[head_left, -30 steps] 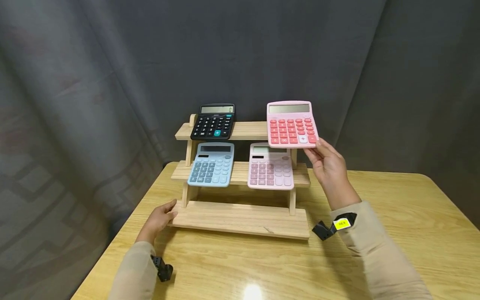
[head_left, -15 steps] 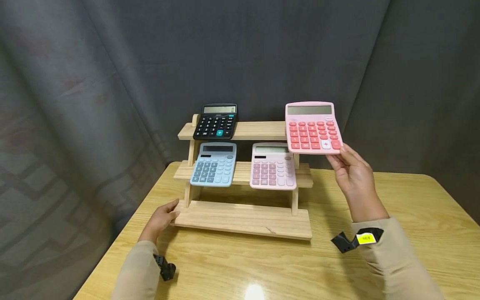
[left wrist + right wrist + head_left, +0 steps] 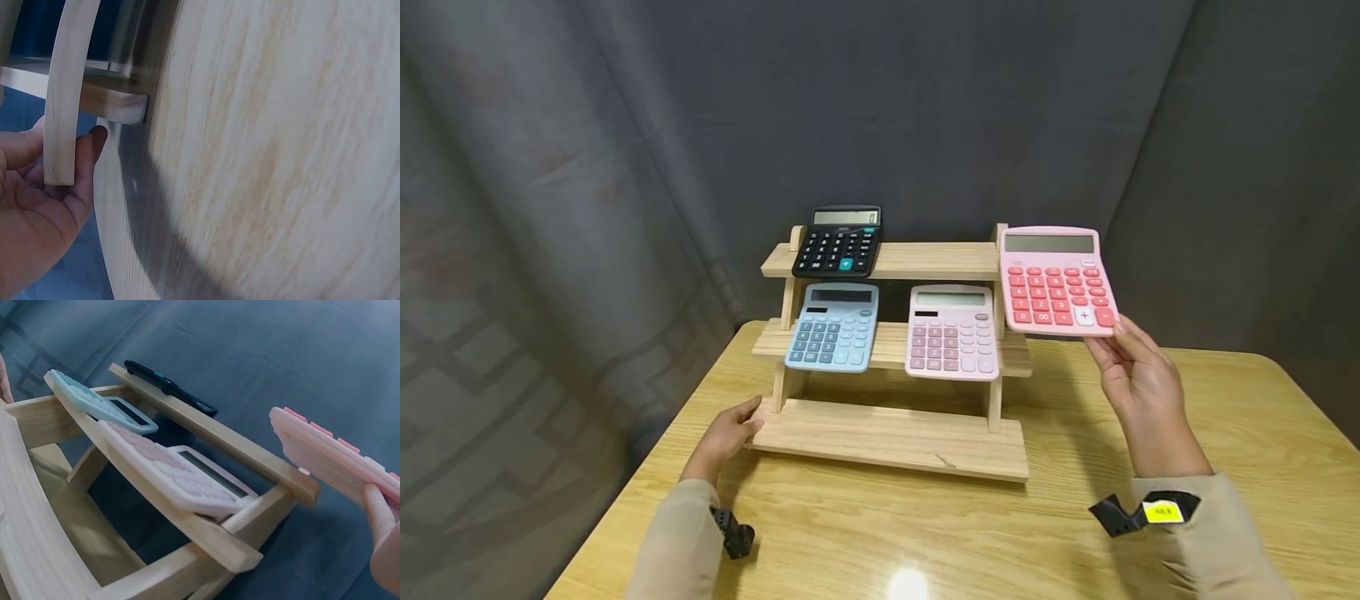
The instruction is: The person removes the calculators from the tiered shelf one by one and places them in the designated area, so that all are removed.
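My right hand [image 3: 1146, 392] pinches a pink calculator [image 3: 1058, 283] with coral keys by its lower right corner. In the right wrist view that calculator [image 3: 331, 453] is held in the air, apart from the end of the top shelf [image 3: 250, 444]. My left hand [image 3: 722, 437] grips the left end of the bottom board of a three-tier wooden stand [image 3: 887, 437]; in the left wrist view thumb and fingers lie on either side of the board's end [image 3: 61, 125]. A black calculator [image 3: 837, 242] leans on the top tier. On the middle tier lean a blue calculator [image 3: 832, 327] and a pale pink calculator [image 3: 952, 332].
The stand rests on a wood-grain table [image 3: 850, 533] with a rounded far right corner. Close behind it hangs a dark grey curtain [image 3: 940, 108], and more curtain [image 3: 512, 292] hangs along the left side.
My right hand has carried the pink calculator to the right and slightly down, uncovering the right end of the top shelf. My left hand keeps its grip on the stand.
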`<state>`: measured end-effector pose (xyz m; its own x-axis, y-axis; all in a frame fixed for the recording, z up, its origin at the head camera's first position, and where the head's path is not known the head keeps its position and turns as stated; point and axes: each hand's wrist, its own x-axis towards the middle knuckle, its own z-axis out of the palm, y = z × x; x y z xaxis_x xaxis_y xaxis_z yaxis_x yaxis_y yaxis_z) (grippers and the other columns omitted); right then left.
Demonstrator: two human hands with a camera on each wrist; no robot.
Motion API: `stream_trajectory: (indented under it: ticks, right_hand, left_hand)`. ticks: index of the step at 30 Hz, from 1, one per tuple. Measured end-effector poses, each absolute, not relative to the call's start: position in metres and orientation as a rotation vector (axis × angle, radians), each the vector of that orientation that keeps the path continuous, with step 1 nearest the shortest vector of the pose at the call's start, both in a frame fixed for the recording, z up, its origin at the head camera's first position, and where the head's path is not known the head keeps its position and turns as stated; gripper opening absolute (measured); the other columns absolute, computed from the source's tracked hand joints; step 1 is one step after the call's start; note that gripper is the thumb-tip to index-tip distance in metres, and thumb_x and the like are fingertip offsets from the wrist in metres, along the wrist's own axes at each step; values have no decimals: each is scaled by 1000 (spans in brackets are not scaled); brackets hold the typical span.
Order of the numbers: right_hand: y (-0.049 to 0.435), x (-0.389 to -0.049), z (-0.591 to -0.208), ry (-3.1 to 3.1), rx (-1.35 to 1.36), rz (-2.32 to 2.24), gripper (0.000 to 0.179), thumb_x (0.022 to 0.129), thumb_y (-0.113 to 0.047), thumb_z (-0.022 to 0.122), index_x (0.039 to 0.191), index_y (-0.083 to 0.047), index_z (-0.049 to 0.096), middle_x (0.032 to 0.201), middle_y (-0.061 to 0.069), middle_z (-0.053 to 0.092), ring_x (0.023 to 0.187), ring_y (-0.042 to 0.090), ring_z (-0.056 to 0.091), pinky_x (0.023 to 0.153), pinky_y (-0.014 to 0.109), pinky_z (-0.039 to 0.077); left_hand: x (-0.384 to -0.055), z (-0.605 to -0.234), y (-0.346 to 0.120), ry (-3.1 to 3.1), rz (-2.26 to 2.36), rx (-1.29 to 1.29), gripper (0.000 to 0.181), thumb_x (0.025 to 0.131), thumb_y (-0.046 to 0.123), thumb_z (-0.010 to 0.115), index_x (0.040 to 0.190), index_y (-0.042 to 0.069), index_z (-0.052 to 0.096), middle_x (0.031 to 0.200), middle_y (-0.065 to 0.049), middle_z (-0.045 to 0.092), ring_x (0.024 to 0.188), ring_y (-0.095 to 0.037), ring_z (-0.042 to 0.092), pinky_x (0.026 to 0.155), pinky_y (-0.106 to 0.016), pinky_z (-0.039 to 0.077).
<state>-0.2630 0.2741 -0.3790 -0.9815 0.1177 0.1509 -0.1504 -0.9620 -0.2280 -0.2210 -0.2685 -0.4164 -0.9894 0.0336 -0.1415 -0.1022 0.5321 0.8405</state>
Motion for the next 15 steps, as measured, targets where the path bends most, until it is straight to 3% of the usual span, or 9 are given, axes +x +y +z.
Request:
stream_trajectory:
  ticks: [9,15]
  right_hand:
    - [279,-243,-386,-314,190,2941,35,85,14,41,118,9,48,119,24,46,109,36,43,86,46,34]
    - [284,-228,-388,-342,155,2925,36,86,12,40,120,6,48,121,20,47,111,33,42,87,44,33]
  left_hand:
    - [-219,-413,-268,2604,1454,-63,51,91,6,42,136,-2,19,135,-28,19,115,-40,32,83,-44,40]
    - [-220,-416,-267,2582,1458,-59,52,91,8,42,136,-1,19,136,-27,18,120,-39,24,90,-46,33]
